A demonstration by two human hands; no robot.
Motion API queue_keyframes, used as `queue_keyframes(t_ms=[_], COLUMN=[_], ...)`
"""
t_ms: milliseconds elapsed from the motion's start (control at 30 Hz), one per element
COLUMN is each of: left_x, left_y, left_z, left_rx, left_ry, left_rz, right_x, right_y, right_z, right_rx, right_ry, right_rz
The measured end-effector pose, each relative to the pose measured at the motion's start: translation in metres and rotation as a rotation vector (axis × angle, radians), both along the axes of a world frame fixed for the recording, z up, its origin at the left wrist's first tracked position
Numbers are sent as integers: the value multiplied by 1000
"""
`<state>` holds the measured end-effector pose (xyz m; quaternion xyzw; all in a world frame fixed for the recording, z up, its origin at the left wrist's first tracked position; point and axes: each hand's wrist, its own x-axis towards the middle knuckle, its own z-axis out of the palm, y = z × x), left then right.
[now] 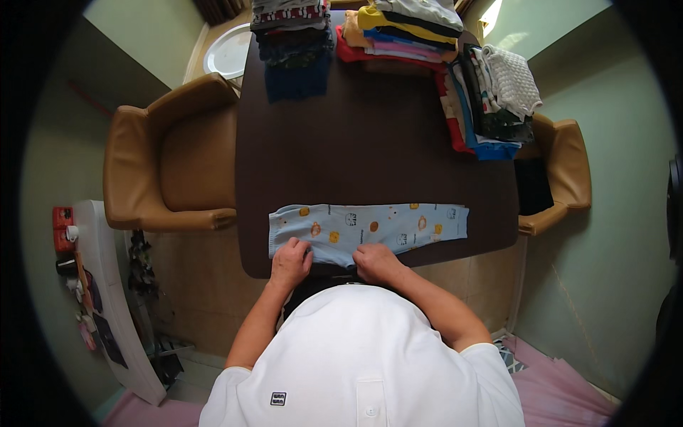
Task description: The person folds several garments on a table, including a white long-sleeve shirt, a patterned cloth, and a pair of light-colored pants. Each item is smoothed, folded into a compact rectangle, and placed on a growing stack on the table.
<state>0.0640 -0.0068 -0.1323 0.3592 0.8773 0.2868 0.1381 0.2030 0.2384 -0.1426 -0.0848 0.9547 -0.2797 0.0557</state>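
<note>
A pair of light blue child's trousers (373,227), printed with cartoon animals, lies folded lengthwise along the near edge of the dark brown table (373,155). Its ribbed waistband faces left and the leg cuffs face right. My left hand (292,261) grips the near edge of the cloth close to the waistband. Further right, my right hand (376,262) pinches the near edge around the crotch, where the fabric comes to a point. The fingertips of both hands are partly hidden.
Stacks of folded clothes stand at the table's far left (296,58), far middle (403,37) and right side (491,101). Tan leather armchairs flank the table on the left (181,155) and right (568,165). A white shelf (106,277) with small items stands at the left.
</note>
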Motion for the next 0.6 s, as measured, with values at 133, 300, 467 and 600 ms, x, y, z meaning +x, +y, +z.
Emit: queue_keyframes(t_ms=[133, 300, 467, 600], left_x=[-5, -7, -10, -6], left_y=[4, 11, 12, 23], left_z=[4, 8, -3, -10], left_rx=[4, -54, -45, -73], left_ry=[1, -29, 161, 198], left_rz=[20, 58, 65, 56], right_x=[0, 3, 2, 2], right_y=[-1, -5, -6, 0], right_z=[3, -3, -6, 0], right_rx=[-38, -22, -108, -168], right_ry=[-86, -247, -376, 32], right_rz=[-18, -18, -62, -352])
